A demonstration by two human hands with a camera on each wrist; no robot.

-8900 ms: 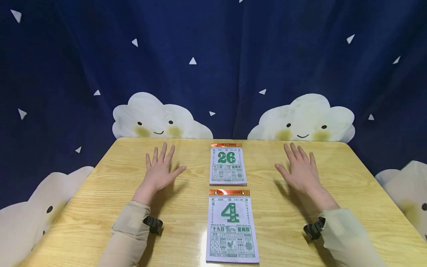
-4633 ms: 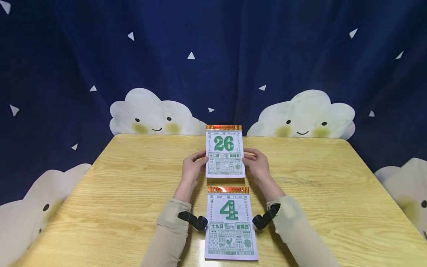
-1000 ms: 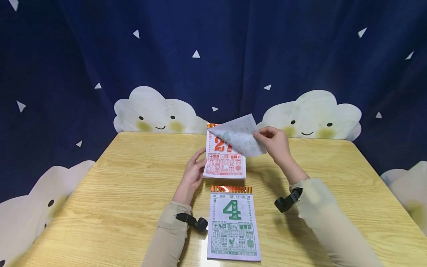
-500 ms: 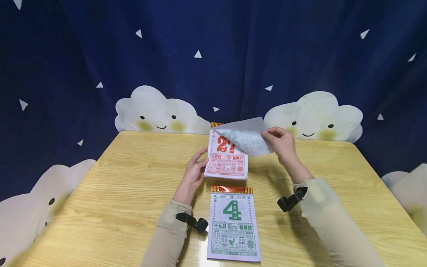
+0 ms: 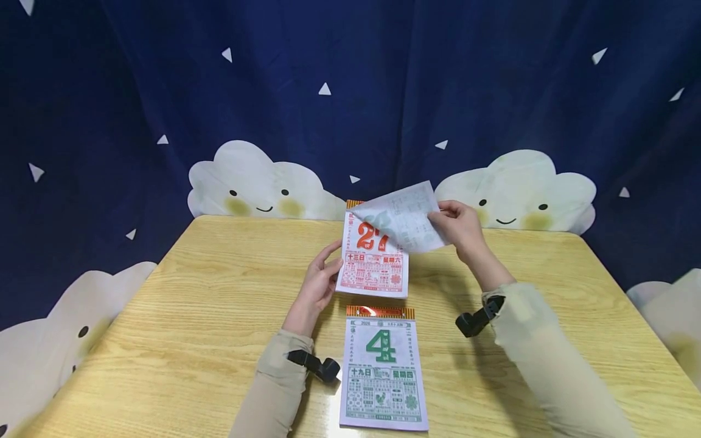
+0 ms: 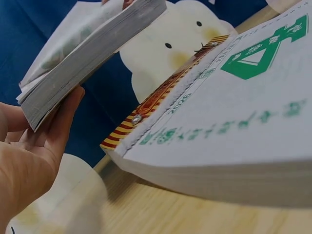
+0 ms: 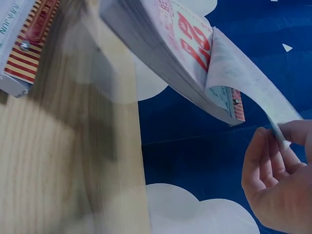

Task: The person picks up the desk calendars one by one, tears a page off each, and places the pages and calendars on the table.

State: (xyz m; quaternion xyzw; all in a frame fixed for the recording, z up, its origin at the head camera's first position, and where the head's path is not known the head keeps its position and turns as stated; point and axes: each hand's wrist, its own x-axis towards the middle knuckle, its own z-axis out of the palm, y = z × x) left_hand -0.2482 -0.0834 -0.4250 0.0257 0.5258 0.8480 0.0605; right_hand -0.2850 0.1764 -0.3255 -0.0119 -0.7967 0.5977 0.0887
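I judge the peel well along but unfinished: on the far calendar (image 5: 369, 277) the lifted sheet (image 5: 408, 228) bares most of a red 27, and looks fastened towards eleven o'clock. The fold hides the tear line, so I can't say how much remains. That calendar is at twelve o'clock from the near calendar (image 5: 381, 380), whose green 4 sheet lies flat. I see the left hand (image 5: 317, 285) part-closed, gripping the far calendar's eight o'clock edge; the right hand (image 5: 460, 226) pinches the sheet's three o'clock edge.
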